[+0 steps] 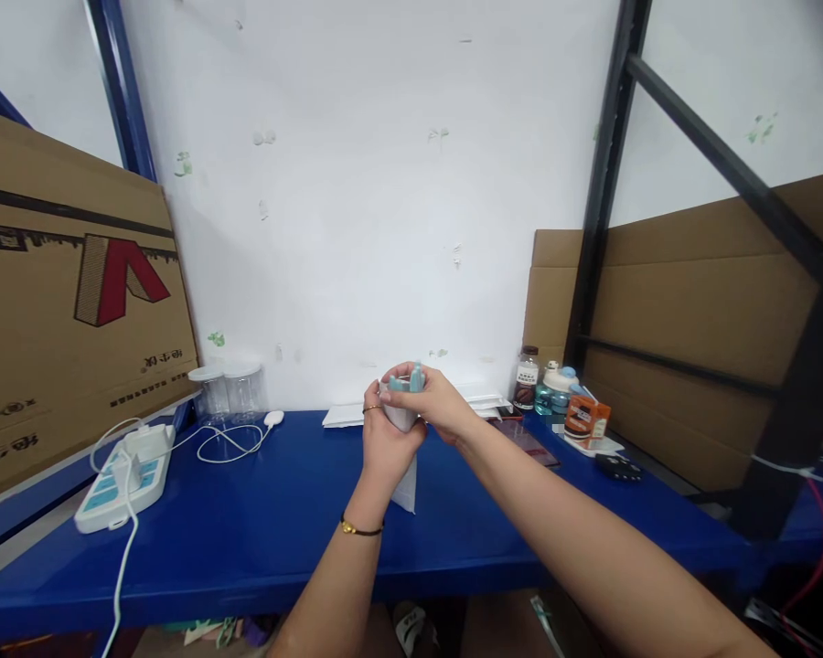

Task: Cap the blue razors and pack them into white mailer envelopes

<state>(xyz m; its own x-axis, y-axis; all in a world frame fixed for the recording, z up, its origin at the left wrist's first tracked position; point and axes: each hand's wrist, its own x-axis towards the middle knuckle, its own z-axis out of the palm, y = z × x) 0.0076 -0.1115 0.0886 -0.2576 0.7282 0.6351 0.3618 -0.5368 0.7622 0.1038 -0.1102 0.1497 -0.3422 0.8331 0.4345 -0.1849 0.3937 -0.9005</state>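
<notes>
My left hand is closed around a white paper packet that hangs below my fist over the blue table. At the top of that packet my right hand pinches a small light-blue object. Both hands meet in the middle of the view, raised a little above the table. A gold ring and a thin bracelet are on my left hand and wrist.
A white power strip with a plugged charger and cable lies at the left. Two clear jars stand by the wall. White sheets, bottles, an orange box and a black remote lie to the right. Cardboard lines both sides.
</notes>
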